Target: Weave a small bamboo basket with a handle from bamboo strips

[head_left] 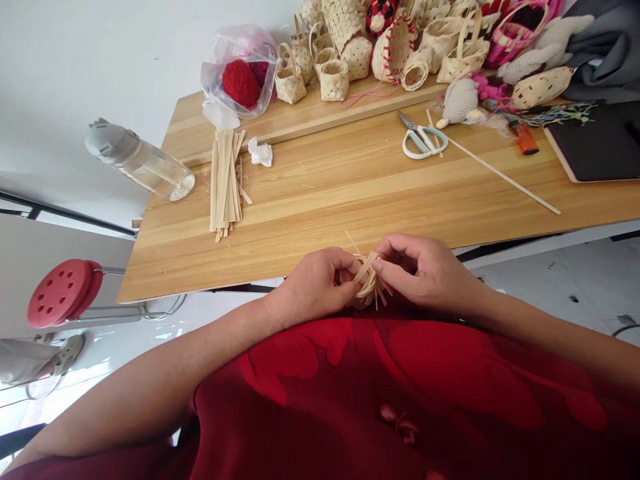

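A small woven basket of pale flat strips is held at the table's front edge, close to my body. Loose strip ends stick out around its rim. My left hand is closed on its left side, thumb and fingers pressed to the rim. From the right, my right hand pinches a strip at the rim between thumb and fingertips. The basket's underside is mostly hidden by my left hand.
A bundle of flat strips lies left on the table, beside a water bottle. Scissors and a long thin strip are right of centre. Several finished baskets line the back. A red stool stands left.
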`<state>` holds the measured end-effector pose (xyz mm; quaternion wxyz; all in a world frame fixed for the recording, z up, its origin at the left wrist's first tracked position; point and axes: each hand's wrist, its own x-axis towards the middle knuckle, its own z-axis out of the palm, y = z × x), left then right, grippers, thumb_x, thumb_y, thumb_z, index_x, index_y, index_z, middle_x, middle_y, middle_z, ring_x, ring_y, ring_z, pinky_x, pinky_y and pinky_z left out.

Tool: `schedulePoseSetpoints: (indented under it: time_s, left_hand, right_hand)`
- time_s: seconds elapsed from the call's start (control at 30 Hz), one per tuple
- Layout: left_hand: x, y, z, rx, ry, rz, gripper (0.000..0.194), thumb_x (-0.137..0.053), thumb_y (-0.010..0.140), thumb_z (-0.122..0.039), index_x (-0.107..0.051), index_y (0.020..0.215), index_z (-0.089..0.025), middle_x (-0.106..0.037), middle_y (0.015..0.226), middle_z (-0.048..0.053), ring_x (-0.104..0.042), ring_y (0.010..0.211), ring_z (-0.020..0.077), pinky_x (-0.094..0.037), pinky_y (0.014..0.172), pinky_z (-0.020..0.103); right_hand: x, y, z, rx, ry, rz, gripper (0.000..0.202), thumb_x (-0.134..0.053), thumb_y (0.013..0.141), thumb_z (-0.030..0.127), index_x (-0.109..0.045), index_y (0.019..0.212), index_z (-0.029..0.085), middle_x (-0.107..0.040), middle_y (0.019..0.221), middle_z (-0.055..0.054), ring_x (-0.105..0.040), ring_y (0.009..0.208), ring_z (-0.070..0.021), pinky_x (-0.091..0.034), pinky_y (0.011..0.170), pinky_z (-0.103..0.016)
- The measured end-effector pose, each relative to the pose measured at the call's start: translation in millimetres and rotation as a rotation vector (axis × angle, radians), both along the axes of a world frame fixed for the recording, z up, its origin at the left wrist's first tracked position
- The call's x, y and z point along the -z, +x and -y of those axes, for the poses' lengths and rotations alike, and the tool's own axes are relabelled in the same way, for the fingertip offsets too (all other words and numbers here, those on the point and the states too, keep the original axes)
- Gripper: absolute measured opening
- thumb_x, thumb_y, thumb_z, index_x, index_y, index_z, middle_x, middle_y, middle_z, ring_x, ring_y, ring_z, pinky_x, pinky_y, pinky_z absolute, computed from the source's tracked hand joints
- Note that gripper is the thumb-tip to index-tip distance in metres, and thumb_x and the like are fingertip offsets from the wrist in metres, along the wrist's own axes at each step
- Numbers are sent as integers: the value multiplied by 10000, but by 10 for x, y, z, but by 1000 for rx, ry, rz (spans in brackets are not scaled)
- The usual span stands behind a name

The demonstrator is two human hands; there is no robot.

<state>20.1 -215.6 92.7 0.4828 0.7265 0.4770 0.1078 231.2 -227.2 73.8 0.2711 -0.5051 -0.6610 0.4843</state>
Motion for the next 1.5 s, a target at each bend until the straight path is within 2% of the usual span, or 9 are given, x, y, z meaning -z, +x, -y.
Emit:
schedulePoseSetpoints:
  time_s: [0.1,0.27,0.37,0.53,0.7,0.8,1.07,1.3,1.5]
  left_hand:
    - [21,-17,12,1,-7,34,114,-599,801,-154,-707,837,-164,-672,782,-2,-593,709,121,-456,638,217]
    - [-5,-58,-37,25,-171,108,98,-603,838,-179,-699,844,-164,-718,809,8,-649,759,142,-516,733,249]
    - [-30,-63,-56,24,-267,133,111,-623,857,-219,-718,857,-162,-746,834,22,-674,775,153,-530,750,260]
    - [-10,-69,-40,-4,-300,72,155,-724,820,-315,-756,868,-171,-768,847,27,-691,784,171,-537,744,267]
    - [28,-54,-18,-53,-323,101,180,-726,810,-334,-716,818,-155,-729,788,23,-652,730,150,-512,688,248]
    - [7,-30,-6,-76,-336,120,195,-710,811,-337,-674,782,-148,-682,747,12,-611,693,135,-490,650,241]
    - [-31,-17,15,-79,-232,47,221,-654,835,-338,-594,712,-164,-562,654,-26,-520,621,109,-418,573,220]
    - [9,20,20,-69,-153,10,167,-617,848,-307,-668,810,-153,-627,717,-4,-549,661,122,-417,578,220]
    - [51,27,118,-74,-4,6,175,-593,895,-297,-668,854,-144,-676,761,22,-579,684,130,-443,619,234]
  right_hand:
    - [4,-5,-4,-39,-69,-120,128,-664,882,326,-647,826,213,-713,763,-24,-654,674,-166,-513,602,-274]
    - [96,-21,-4,-37,-160,-276,167,-652,923,366,-660,889,203,-736,810,-39,-686,710,-179,-552,636,-291]
    - [134,-17,6,-14,-63,-288,163,-652,937,350,-682,881,200,-729,785,-24,-663,671,-155,-537,612,-276]
    - [170,3,19,-13,182,-260,114,-692,907,276,-753,979,211,-742,868,-28,-675,757,-153,-548,691,-285]
    - [223,-34,17,-34,-36,-350,245,-790,823,317,-691,1002,182,-697,784,-16,-644,652,-146,-537,582,-273]
    - [248,-54,26,-42,-40,-376,199,-777,831,277,-644,954,194,-657,789,0,-633,679,-136,-533,598,-259]
    - [401,-23,38,-91,118,-491,276,-745,888,232,-689,1158,251,-619,803,30,-593,652,-101,-492,588,-247]
    - [362,-19,18,-62,75,-550,203,-798,832,223,-611,911,218,-603,795,34,-571,644,-97,-474,580,-240]
    - [299,-20,-27,-34,-25,-469,172,-695,887,226,-533,834,203,-540,747,36,-508,625,-93,-429,559,-235]
